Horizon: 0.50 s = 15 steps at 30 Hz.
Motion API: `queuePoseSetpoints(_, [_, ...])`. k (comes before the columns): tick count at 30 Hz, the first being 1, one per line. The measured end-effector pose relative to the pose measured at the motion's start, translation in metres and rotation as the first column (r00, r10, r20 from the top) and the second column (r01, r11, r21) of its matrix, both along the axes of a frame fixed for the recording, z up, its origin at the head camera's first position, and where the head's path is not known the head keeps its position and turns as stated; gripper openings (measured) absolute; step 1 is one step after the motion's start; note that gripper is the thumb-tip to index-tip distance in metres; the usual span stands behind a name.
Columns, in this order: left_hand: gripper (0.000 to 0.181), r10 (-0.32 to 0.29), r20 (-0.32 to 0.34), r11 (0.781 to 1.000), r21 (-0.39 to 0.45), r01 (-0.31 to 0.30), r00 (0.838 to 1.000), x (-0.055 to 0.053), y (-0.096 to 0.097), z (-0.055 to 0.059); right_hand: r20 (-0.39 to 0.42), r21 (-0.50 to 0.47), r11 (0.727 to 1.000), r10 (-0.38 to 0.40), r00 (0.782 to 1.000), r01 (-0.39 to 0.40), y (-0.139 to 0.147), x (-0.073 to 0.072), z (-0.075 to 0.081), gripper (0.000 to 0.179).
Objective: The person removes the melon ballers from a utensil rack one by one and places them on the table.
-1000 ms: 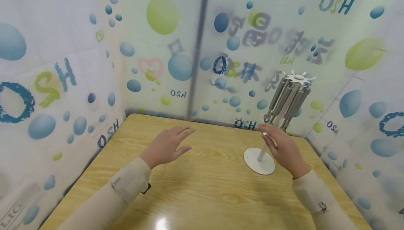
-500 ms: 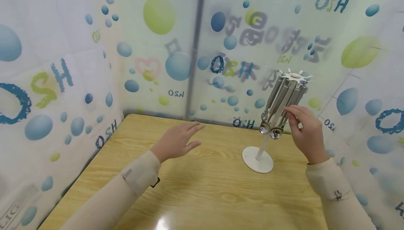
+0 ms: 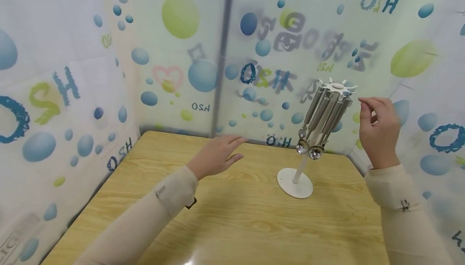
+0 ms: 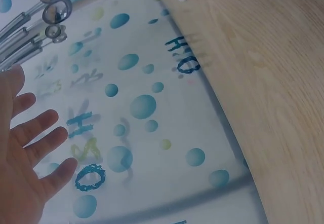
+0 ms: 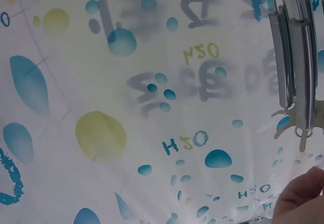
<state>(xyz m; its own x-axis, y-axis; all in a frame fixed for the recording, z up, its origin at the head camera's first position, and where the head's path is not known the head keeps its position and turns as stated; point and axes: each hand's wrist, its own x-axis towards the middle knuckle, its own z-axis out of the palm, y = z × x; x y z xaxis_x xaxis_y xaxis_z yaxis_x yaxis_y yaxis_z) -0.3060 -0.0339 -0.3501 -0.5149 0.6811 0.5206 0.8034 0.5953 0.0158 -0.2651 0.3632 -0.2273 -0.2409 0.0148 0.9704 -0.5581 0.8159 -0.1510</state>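
The utensils (image 5: 305, 67) (right wrist view) are cropped.

Right grip (image 3: 379, 129) raised, loosely curled

I count two sets of fingers (image 3: 236, 142), one counter (image 3: 254, 224), one stand (image 3: 295, 190) at right, and at least three spoons (image 3: 316, 152).
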Motion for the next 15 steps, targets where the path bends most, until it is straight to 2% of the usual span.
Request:
queuePoseSetpoints(6, [0.048,-0.013,-0.022,1.000,0.001,0.013,1.000,-0.004,0.014,0.003,0.051,-0.070,0.994,-0.085,0.995,0.089,0.008,-0.012,0.014,0.023])
queuePoseSetpoints(12, [0.047,-0.035,-0.016,0.999,-0.002,0.035,0.999,-0.008,0.026,0.005,0.151,-0.096,0.991,-0.080,0.985,0.095,0.015,-0.023,0.022,0.027])
queuePoseSetpoints(15, [0.047,-0.039,-0.016,0.999,-0.005,0.039,0.999,-0.010,0.030,0.005,0.229,-0.098,0.989,-0.083,0.970,0.108,0.017,-0.030,0.027,0.030])
